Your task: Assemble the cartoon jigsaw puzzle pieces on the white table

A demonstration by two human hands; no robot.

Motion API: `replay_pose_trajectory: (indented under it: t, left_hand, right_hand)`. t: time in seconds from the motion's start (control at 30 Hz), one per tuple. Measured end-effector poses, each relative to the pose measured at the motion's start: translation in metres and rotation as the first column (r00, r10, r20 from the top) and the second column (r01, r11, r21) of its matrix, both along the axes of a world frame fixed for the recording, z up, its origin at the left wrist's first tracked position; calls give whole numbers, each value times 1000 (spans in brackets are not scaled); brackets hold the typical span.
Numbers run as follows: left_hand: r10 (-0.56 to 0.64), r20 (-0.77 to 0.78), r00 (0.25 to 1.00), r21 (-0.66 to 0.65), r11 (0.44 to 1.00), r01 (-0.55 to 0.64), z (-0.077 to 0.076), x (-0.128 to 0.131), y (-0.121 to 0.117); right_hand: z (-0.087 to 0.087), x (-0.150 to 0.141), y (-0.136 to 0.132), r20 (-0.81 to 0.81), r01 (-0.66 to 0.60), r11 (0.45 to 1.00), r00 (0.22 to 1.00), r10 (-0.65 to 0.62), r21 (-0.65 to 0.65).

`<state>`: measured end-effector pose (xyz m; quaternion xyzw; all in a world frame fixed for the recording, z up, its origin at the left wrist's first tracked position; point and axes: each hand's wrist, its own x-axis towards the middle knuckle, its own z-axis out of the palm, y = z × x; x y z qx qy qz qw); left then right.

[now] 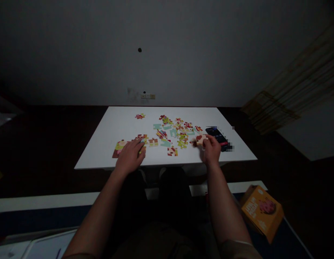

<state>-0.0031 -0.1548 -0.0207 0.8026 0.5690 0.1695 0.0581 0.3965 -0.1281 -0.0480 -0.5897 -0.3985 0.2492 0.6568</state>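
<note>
Nearest, an orange box (264, 212) leans on the blue seat (43, 216) at the person's right, a puzzle picture on its face; whether anything is inside cannot be told. At the lower left lies a pale flat thing (52, 246), cut off by the frame, its use unclear.

On the near part of the white worktop (94, 158), the left hand (130, 156) lies over a patch (120, 145) of puzzle, its fingers stretched out and apart from the thumb. The patch looks joined, though the hand hides much of it; whether the short row (153, 142) just beside it links up cannot be told. The right hand (212, 150) pinches a brown-and-cream piece (201, 139) between its fingers, near the phone (217, 136).

Most of the puzzle looks unjoined. A spotted piece (172, 151) lies alone toward the near edge, and loose pieces (182, 136) crowd the middle, some overlapping. Farther off, a red-and-green cluster (140, 116) sits well apart, too small to tell whether it is joined. Beyond stands the wall (199, 68) with its sockets (148, 96).
</note>
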Motion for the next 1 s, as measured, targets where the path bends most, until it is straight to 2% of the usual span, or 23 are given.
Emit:
replay_pose_trajectory:
  t: [0.17,0.27,0.53,0.6,0.8,1.0]
  left_hand:
    - [5,10,1000,-3,1000,-5,2,1,-1]
    - [2,-2,1000,1,1000,-2,2,1,-2]
    - [-2,-19,1000,7,1000,2,0,-1,-2]
    - [2,-16,1000,7,1000,-2,0,-1,-2]
    - [2,10,1000,-11,1000,-2,-1,-1,-2]
    - [5,11,1000,9,1000,-5,-1,-1,-3]
  right_hand:
    - [11,-9,-6,225,-107,989,966,127,-97]
    - [15,-16,-7,331,-109,983,931,153,-147]
    - [12,-19,-8,323,-105,977,933,161,-184]
    - [11,-18,-7,350,-98,979,924,156,-177]
    - [5,-13,-3,499,29,985,864,60,-168]
    - [5,-14,-2,533,39,988,845,49,-152]
